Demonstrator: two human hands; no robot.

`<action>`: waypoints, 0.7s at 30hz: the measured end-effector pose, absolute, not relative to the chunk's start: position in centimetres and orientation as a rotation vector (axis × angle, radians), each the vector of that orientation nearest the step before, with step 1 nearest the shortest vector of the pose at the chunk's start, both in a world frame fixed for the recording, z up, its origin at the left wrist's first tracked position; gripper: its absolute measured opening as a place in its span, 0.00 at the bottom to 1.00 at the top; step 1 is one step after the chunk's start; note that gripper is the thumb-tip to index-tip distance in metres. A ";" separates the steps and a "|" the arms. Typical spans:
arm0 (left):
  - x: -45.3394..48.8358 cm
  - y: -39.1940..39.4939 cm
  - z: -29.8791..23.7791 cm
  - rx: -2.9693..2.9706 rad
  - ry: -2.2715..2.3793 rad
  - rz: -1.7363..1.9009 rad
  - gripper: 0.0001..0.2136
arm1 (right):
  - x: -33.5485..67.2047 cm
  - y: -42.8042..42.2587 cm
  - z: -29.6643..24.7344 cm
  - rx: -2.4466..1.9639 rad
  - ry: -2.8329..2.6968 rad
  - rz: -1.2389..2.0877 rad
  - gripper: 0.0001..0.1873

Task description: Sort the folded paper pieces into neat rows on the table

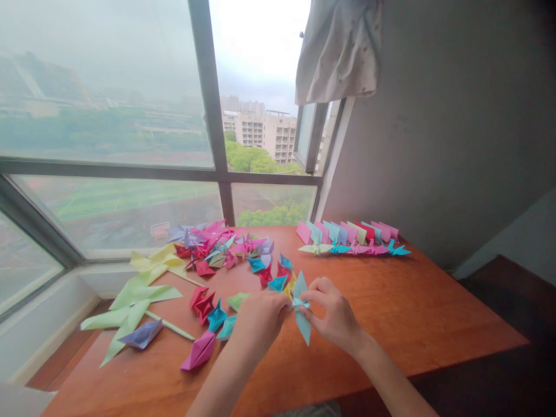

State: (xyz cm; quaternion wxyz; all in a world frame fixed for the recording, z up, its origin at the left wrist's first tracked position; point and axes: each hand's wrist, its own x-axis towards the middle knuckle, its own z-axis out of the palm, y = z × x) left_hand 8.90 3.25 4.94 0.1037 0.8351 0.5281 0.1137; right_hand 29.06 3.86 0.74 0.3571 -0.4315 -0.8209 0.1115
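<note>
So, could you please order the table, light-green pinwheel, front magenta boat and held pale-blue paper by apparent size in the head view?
1. Table
2. Light-green pinwheel
3. Front magenta boat and held pale-blue paper: too alike to rank

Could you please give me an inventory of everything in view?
Held folded paper: one, light blue, centre
Pinwheels: at least two, light green and yellow, left
Paper boats: several, mixed colours, left and middle
Paper pile: too crowded to count, mostly pink, purple and red, back left
Paper cranes: five, green, blue and pink, back right
Folded papers: about ten, mixed colours, behind cranes
Table: one, reddish-brown, beneath
Window: one, grey-framed, ahead
Curtain: one, pale, top
Wall: grey, right
Buildings: several, pale, outside
Trees: several, green, outside
Left hand: one, bare, centre
Right hand: one, bare, centre
</note>
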 end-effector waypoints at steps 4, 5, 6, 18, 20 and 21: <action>8.9 3.3 5.0 2.477 1.496 0.386 0.10 | 29.1 3.7 1.2 -1.123 -2.116 0.316 0.07; 8.9 3.3 5.0 2.484 1.485 0.396 0.10 | 29.2 3.7 1.3 -1.119 -2.105 0.350 0.07; 8.8 3.2 5.0 2.495 1.474 0.399 0.10 | 29.4 3.7 1.4 -1.114 -2.087 0.407 0.07; 9.0 3.3 4.2 2.603 1.172 0.561 0.10 | 30.8 5.7 -0.6 -1.312 -1.468 1.302 0.21; 9.3 3.3 4.1 2.606 1.122 0.597 0.10 | 30.7 5.7 -0.6 -1.313 -1.409 1.398 0.21; 9.4 3.3 4.1 2.594 1.109 0.619 0.10 | 30.8 5.7 -0.5 -1.307 -1.381 1.430 0.21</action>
